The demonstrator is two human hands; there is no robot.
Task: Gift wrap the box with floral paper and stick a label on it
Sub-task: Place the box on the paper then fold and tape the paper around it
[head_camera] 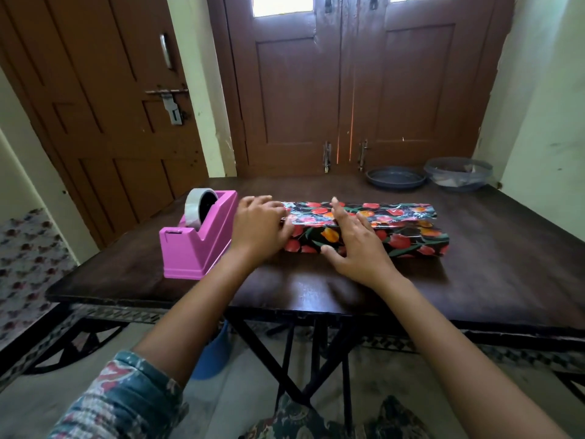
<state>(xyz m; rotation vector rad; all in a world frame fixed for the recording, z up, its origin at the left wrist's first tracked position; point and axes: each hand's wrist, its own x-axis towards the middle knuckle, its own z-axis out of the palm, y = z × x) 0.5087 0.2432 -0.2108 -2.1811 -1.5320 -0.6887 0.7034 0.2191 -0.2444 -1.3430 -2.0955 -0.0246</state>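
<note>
Head view: you were closing the wrap's left end.
Your left hand (259,228) curled round the floral paper (402,239) covering the box on the table (316,289); your right hand (354,245) pressed flat on top. Next, likely tape from the pink dispenser (196,248) alongside.

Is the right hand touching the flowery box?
Touching. The head view shows the right hand lying flat on the flowery box, thumb against its front.

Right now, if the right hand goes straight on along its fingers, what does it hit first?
The right hand rests flat on the floral-wrapped box. Beyond the box's far edge the line looks free across bare table, probably up to the double door; the grey dish sits off right.
</note>
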